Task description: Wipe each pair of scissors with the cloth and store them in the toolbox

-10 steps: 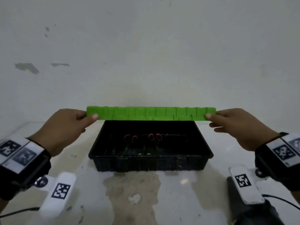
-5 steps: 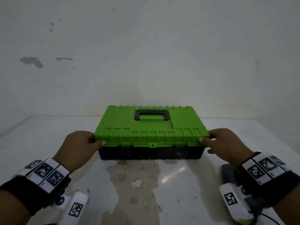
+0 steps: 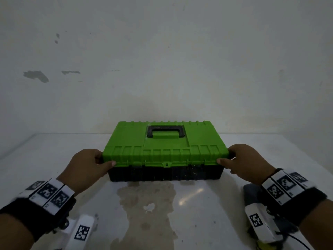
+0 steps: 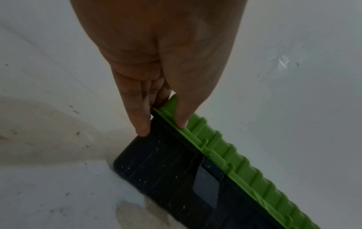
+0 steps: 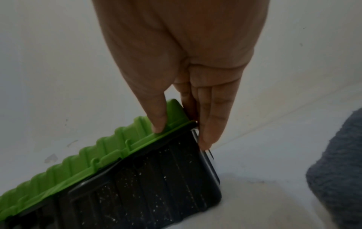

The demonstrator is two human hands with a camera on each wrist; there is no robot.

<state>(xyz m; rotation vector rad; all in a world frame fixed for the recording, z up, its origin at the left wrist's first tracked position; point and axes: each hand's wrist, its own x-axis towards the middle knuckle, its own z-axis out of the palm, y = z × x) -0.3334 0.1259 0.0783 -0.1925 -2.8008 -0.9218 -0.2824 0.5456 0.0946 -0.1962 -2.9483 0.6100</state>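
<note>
The toolbox stands closed in the middle of the table, its green lid [image 3: 165,141] down on the black base [image 3: 165,173]. My left hand [image 3: 103,160] grips the lid's front left corner, thumb on the lid's front edge and fingers along the side. My right hand [image 3: 226,158] grips the front right corner the same way. The left wrist view shows my left hand [image 4: 162,124] with the thumb on the lid [image 4: 235,158]. In the right wrist view my right hand [image 5: 182,134] pinches the lid [image 5: 88,158]. No scissors show. A dark grey cloth [image 5: 336,170] lies to the right.
The white table [image 3: 198,213] carries a brownish stain [image 3: 147,204] in front of the toolbox. A pale wall [image 3: 162,69] rises directly behind the box. The cloth [image 3: 250,190] lies under my right wrist near the table's front right.
Both hands have brought the green lid down from raised to fully closed on the base. The scissors seen inside earlier are now hidden.
</note>
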